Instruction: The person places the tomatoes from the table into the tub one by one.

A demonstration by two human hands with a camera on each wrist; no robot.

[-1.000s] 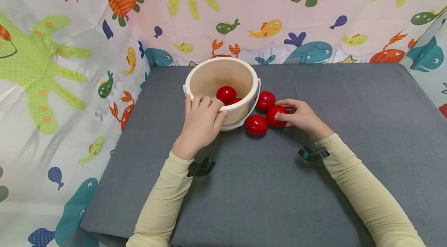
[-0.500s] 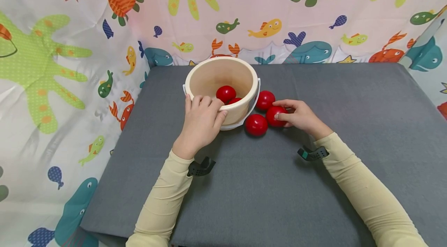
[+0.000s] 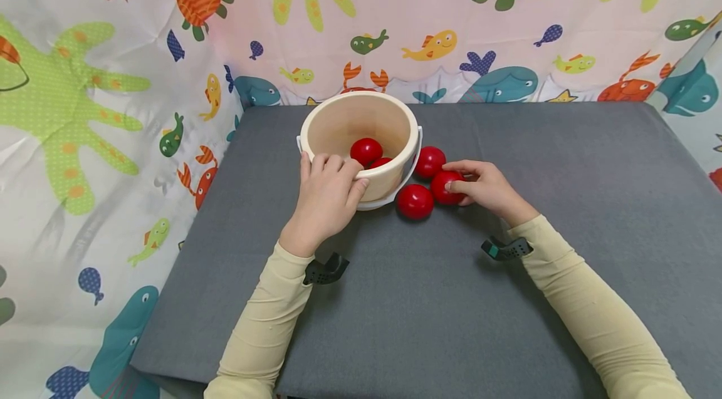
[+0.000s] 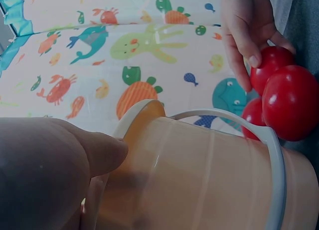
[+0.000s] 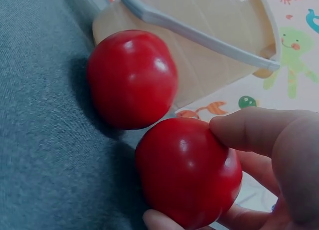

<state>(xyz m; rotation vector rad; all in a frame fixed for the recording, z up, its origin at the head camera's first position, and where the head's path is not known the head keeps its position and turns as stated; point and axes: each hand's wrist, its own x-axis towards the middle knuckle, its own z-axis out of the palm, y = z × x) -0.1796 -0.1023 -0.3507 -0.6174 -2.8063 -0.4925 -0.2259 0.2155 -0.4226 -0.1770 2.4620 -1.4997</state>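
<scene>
Near the counter's far edge (image 3: 536,108), the left hand (image 3: 324,205), fingers curled, grips the bucket rim (image 3: 397,163). The right hand (image 3: 489,189), fingers half spread, pinches a red ball (image 3: 442,187).

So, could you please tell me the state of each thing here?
Bucket: open, resting on the table.
Handle: lowered along the bucket's side.
Two red balls: inside the bucket.
Two more balls: loose on the table.
Fifth ball: held by the right hand.
Left hand: gripping the bucket.
</scene>
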